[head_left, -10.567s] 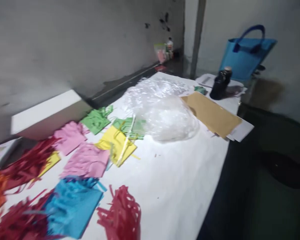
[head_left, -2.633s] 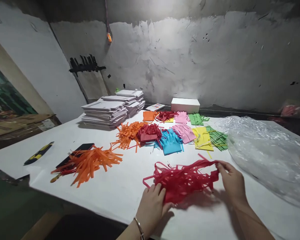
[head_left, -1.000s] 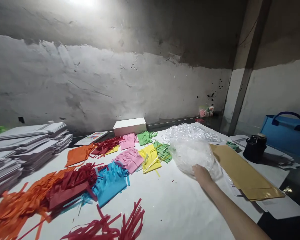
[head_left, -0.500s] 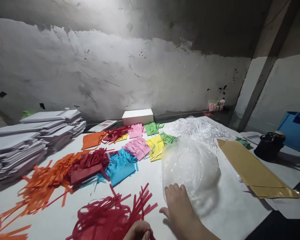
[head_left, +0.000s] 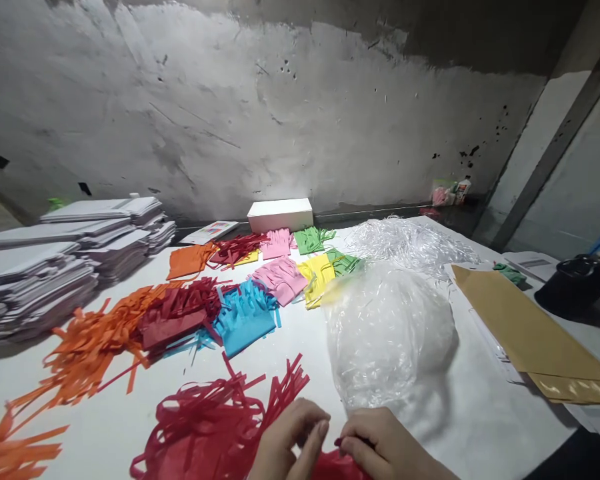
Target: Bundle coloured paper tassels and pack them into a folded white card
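Observation:
At the table's near edge lies red fringed paper (head_left: 200, 437), its cut strips loose and looping to the left and upward. My left hand (head_left: 293, 443) is closed over its right side, thumb and fingers curled together; the exact grip is partly hidden. Close by on the right, my right hand (head_left: 383, 443) pinches a twisted dark red end of the paper between thumb and finger. Red paper also shows between and below both hands. Just beyond my right hand sits a clear plastic bag (head_left: 390, 333) with shiny strands in it.
Fringed papers in orange (head_left: 95, 347), dark red (head_left: 177, 323), blue (head_left: 247, 320), pink (head_left: 283, 280) and yellow (head_left: 317, 277) lie across the white table. Paper stacks (head_left: 35, 287) stand left, a white box (head_left: 280, 215) behind. A brown envelope (head_left: 525, 327) and black container (head_left: 575, 287) are right.
My right hand has left the plastic bag and come down beside my left hand, now pinching the red paper. My left hand has risen further into view. The camera view has tilted down.

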Demonstrator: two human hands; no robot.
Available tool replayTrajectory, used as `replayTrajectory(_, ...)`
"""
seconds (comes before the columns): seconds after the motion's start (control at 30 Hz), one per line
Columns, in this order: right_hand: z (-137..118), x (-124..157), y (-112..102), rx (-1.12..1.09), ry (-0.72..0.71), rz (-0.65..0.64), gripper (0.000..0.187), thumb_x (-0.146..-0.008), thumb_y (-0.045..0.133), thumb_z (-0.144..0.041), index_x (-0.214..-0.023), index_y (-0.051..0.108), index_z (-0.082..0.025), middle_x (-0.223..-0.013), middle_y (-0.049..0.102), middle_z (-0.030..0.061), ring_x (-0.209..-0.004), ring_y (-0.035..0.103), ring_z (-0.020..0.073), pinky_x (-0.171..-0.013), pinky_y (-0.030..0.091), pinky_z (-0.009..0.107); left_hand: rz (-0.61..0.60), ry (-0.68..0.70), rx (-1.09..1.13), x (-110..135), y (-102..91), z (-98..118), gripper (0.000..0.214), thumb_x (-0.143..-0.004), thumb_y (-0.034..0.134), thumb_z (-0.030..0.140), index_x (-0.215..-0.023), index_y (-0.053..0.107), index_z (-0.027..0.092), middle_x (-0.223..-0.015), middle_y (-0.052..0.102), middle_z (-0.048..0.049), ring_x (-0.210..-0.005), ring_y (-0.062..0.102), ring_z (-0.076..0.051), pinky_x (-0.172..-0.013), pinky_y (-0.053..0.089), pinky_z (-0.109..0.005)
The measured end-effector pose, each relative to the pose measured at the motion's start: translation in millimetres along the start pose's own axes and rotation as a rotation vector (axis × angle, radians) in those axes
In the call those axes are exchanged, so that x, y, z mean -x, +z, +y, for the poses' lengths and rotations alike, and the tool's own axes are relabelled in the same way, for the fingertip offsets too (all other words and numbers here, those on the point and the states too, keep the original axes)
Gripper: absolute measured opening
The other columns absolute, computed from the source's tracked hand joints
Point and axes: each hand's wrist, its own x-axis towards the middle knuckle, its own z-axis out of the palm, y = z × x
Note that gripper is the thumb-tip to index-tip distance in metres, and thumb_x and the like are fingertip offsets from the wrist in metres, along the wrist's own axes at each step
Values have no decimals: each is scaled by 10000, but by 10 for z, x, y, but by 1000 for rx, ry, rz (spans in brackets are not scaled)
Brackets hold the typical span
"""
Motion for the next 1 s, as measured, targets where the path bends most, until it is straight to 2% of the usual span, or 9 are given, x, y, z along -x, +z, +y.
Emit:
replayTrajectory(0.13, 104, 14, -29, -137, 142, -145, 144, -777, 504, -160, -690, 613, -194, -646, 575, -44, -627, 508, 107, -577, 348, 207, -139, 191, -256, -600, 32, 290, 229, -940, 502, 242, -957, 728, 207, -883, 704, -60, -766, 662, -184, -695, 531, -261)
replayTrajectory(0.27, 153, 2, 7, -289, 130, -159, 117, -755, 485, -179, -648, 533, -186, -613, 480, -56, -611, 425, 99, -565, 313, 211, -336, 275, -560, -1080, 466, 299, 324, -842, 509, 30, -948, 756, 211, -951, 719, -31, -835, 693, -201, -768, 541, -289)
replayTrajectory(0.37, 197, 9, 1, -300, 92, -156, 106, -747, 497, -201, -652, 539, -184, -638, 494, -52, -625, 427, 102, -584, 322, 212, -368, 308, -602, -1173, 763, 195, 358, -790, 526, -30, -883, 764, 220, -909, 728, -23, -899, 692, -242, -808, 542, -333)
replayTrajectory(0.43, 222, 25, -3, -275, 99, -150, 108, -747, 513, -198, -645, 547, -181, -627, 498, -54, -613, 428, 99, -584, 329, 207, -365, 318, -600, -1172, 847, 163, 353, -779, 524, -43, -845, 761, 210, -880, 730, -38, -909, 688, -266, -805, 545, -356)
replayTrajectory(0.57, 202, 56, -27, -299, 102, -149, 130, -779, 523, -175, -728, 643, -175, -690, 590, -42, -646, 509, 108, -626, 391, 200, -314, 303, -506, -1164, 707, 249, 368, -840, 453, -1, -906, 752, 204, -908, 730, -52, -875, 682, -246, -810, 540, -352)
replayTrajectory(0.7, 117, 87, -100, -342, 36, -61, 212, -855, 521, -209, -874, 731, -184, -846, 708, 7, -785, 633, 156, -716, 463, 227, -190, 91, -139, -1003, 295, 365, 253, -900, 485, 183, -989, 720, 149, -854, 722, -61, -731, 667, -196, -650, 549, -285)
replayTrajectory(0.8, 54, 149, -107, -285, -2, 186, 204, -901, 549, -286, -886, 733, -199, -800, 721, 17, -747, 654, 156, -710, 484, 233, -128, -135, 182, -637, 38, 336, 243, -865, 618, 336, -967, 713, 136, -770, 703, -52, -605, 610, -149, -537, 516, -240)
replayTrajectory(0.9, -52, 232, 7, -162, -83, 393, 186, -935, 536, -297, -893, 698, -216, -758, 695, 7, -692, 643, 138, -663, 484, 213, -58, -316, 473, -142, -8, 224, 319, -791, 736, 441, -901, 713, 143, -719, 667, -35, -572, 569, -124, -527, 497, -230)
replayTrajectory(1.0, -206, 292, 223, -1, -158, 458, 155, -951, 520, -246, -894, 663, -230, -738, 674, -6, -651, 629, 125, -627, 474, 197, 13, -413, 636, 296, 105, 127, 390, -736, 787, 499, -860, 697, 141, -654, 631, -19, -546, 556, -123, -511, 480, -232)
